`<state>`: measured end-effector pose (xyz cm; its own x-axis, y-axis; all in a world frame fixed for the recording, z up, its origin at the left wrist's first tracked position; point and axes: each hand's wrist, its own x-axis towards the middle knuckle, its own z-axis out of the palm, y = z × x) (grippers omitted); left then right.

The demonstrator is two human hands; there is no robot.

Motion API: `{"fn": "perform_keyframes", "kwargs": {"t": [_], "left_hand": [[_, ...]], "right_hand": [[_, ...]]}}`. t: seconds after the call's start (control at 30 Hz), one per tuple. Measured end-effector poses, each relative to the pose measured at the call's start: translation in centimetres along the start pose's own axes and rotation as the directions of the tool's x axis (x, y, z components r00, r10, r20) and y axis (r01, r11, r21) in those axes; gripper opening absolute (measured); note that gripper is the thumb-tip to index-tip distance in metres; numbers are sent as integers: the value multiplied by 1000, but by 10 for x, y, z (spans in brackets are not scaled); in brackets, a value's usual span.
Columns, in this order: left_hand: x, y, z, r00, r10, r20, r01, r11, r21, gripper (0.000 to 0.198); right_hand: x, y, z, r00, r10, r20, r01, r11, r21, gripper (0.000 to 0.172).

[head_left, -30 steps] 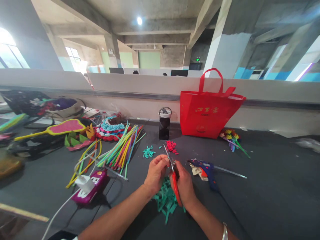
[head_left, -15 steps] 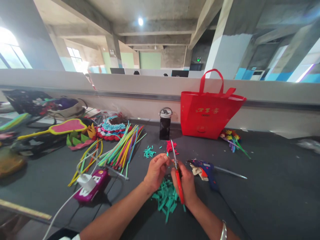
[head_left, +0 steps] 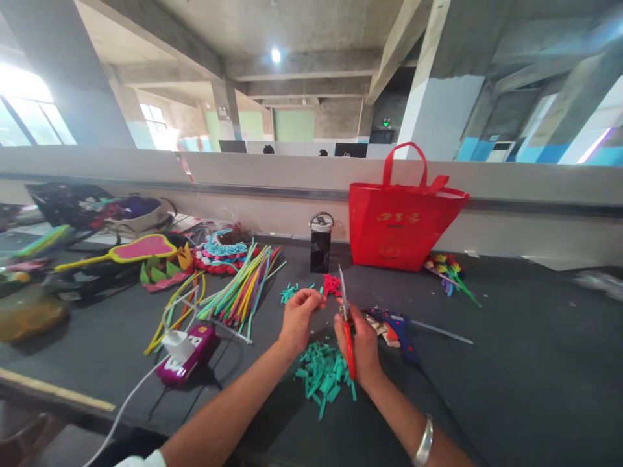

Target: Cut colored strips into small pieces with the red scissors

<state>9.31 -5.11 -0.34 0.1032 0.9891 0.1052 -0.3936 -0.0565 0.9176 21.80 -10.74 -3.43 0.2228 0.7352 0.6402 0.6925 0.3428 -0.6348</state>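
My right hand (head_left: 363,340) is closed around the red handles of a pair of scissors (head_left: 349,347), their metal blades pointing up and away from me. To its left, my left hand (head_left: 300,316) is closed in a pinch, with a small teal strip (head_left: 321,290) showing at the fingertips. The hands are apart. On the dark table below and between them lies a loose heap of cut teal strips (head_left: 324,376). Beyond my left hand is a small pile of shorter teal pieces (head_left: 289,292). A pile of red pieces (head_left: 331,285) lies just past the scissor tips.
A blue glue gun (head_left: 402,331) lies right of my right hand. Behind stand a bottle (head_left: 320,250) and a red bag (head_left: 406,227). Leftward are a bundle of coloured sticks (head_left: 248,285), a purple power strip (head_left: 187,363) with a white cable, and craft pieces.
My left hand has moved left, away from the scissors, still pinched. The right hand keeps hold of the scissors. The camera view has shifted slightly.
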Motion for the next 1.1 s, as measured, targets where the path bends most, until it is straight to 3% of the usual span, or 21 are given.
{"fn": "perform_keyframes", "kwargs": {"t": [0.1, 0.23, 0.37, 0.47, 0.57, 0.67, 0.73, 0.87, 1.1], "left_hand": [[-3, 1, 6, 993, 100, 66, -115, 953, 282, 9], [-7, -3, 11, 922, 280, 266, -386, 704, 596, 4], [-14, -14, 10, 877, 344, 335, -478, 559, 678, 8], [-17, -19, 6, 859, 362, 362, -510, 550, 661, 7], [-14, -19, 2, 900, 292, 323, -433, 688, 583, 6], [-7, -15, -1, 956, 133, 261, -237, 874, 424, 8], [-3, -13, -3, 966, 3, 258, -89, 943, 322, 13], [-1, -9, -6, 932, -203, 301, 136, 964, 228, 13], [-2, -5, -8, 870, -304, 388, 242, 949, 201, 7]], "right_hand": [[4, -1, -5, 997, 24, -72, -18, 997, 78, 33], [8, 4, -6, 991, 83, -105, -67, 987, 150, 35], [8, 9, -2, 989, 104, -104, -90, 987, 131, 30], [7, 11, 1, 989, 127, -77, -116, 984, 136, 28], [7, 9, -1, 988, 140, -67, -128, 979, 156, 28], [8, 6, -3, 986, 157, -64, -144, 975, 171, 29], [8, 5, -5, 985, 162, -62, -149, 972, 182, 30], [8, 4, -4, 987, 154, -51, -141, 970, 200, 30], [8, 3, -4, 992, 125, -7, -121, 969, 217, 27]]}}
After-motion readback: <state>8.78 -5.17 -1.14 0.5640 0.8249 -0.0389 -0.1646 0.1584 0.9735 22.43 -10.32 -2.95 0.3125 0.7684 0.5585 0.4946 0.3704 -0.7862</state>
